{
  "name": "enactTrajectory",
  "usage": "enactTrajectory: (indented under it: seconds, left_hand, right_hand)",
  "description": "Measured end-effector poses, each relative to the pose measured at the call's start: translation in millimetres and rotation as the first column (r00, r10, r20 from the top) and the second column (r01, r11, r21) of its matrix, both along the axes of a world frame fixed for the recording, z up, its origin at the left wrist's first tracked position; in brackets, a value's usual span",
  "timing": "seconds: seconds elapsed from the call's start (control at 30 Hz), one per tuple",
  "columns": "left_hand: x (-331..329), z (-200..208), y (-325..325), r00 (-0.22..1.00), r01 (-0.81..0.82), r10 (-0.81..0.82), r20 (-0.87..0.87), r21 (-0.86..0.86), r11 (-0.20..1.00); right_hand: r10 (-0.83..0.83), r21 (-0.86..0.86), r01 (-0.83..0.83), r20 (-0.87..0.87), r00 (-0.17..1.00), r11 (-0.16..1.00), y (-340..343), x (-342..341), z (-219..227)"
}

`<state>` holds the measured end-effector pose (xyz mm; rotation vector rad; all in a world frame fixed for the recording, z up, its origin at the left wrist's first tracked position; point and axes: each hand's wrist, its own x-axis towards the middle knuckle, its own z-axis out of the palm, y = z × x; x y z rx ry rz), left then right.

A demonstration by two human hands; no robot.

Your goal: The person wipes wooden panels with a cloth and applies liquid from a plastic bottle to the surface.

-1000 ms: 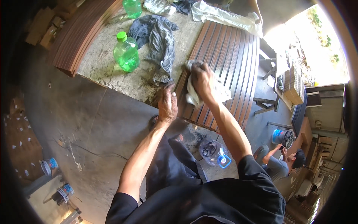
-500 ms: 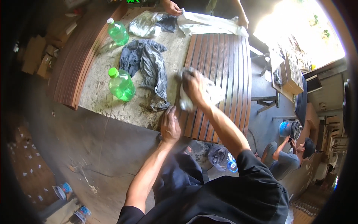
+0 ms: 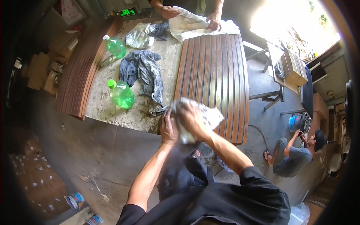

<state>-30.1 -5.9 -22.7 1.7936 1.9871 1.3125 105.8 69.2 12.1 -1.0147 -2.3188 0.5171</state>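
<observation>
A slatted brown wood-look panel (image 3: 208, 71) lies along the right side of the worktable. My right hand (image 3: 190, 119) is closed on a white rag (image 3: 212, 117) and presses it over the panel's near left corner; motion blurs the hand a little. Just left of it, my left hand (image 3: 168, 128) rests with stretched fingers at the table's near edge, by the panel's corner, holding nothing. Dark grey crumpled cloths (image 3: 144, 71) lie left of the panel. At the panel's far end, another person's hands (image 3: 213, 21) hold a white cloth (image 3: 187, 24).
Two green bottles, one nearer (image 3: 122, 96) and one farther (image 3: 115, 47), stand on the worktable (image 3: 108, 115). Stacked brown panels (image 3: 80, 71) line its left side. A pale crumpled cloth (image 3: 138, 35) lies farther back. On the right, a person (image 3: 294, 157) squats near a bucket (image 3: 298, 122).
My right hand has drawn the rag toward me, down to the panel's near end. My left hand stays about where it was. The other person's hands have shifted on the white cloth.
</observation>
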Motion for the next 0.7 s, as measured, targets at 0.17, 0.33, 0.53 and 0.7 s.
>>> enactTrajectory:
  seconds: [0.17,0.33,0.53,0.7]
  left_hand:
    - [7.4,2.4,5.7,0.999,-0.004,0.005,0.037,-0.032,0.999]
    - [16.4,-1.0,16.3,1.0,0.022,-0.022,0.009,-0.001,1.0]
    - [-1.4,10.2,9.6,0.997,0.025,-0.023,-0.078,0.02,0.999]
    - [10.5,2.4,12.7,0.995,0.065,-0.065,-0.071,-0.001,0.998]
  right_hand:
    - [0.085,0.06,-0.082,-0.039,0.996,0.995,-40.5,44.3,3.6]
    - [-0.271,0.126,0.28,-0.082,0.959,0.952,59.0,25.0,10.4]
    - [0.082,0.03,-0.082,-0.004,0.997,0.996,-54.7,45.2,15.2]
    - [-0.233,0.087,0.23,0.029,0.972,0.969,44.3,39.3,16.2]
